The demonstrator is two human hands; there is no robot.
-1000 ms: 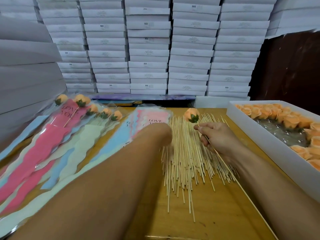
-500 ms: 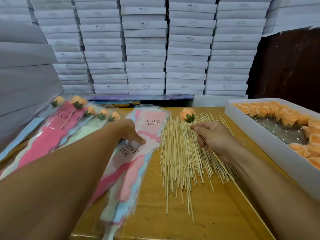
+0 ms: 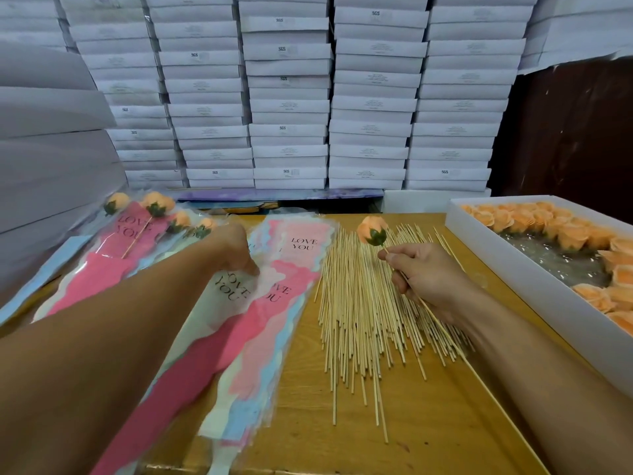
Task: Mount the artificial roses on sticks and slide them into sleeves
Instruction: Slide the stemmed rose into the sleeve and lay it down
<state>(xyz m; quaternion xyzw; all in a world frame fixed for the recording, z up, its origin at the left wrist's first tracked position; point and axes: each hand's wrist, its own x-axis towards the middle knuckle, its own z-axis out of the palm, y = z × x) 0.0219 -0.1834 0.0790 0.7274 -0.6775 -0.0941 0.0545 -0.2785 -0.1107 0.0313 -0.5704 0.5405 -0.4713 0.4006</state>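
Observation:
My right hand (image 3: 424, 279) grips a thin wooden stick with an orange artificial rose (image 3: 372, 230) mounted on its tip, held above the pile of loose sticks (image 3: 363, 310). My left hand (image 3: 233, 250) reaches across and pinches the top sleeve (image 3: 239, 296) of a stack of "LOVE YOU" sleeves (image 3: 298, 255) in pink, blue and cream. Finished sleeved roses (image 3: 137, 231) lie at the far left. A white box of orange rose heads (image 3: 548, 231) stands at the right.
The wooden table (image 3: 428, 423) carries everything. A wall of stacked white boxes (image 3: 287, 97) rises behind it, and more white boxes (image 3: 44, 142) crowd the left side. A dark panel (image 3: 575, 132) stands at the back right.
My left hand moved left from the stick pile onto the sleeve stack and took hold of the top sleeve. My right hand kept the rose on its stick almost still.

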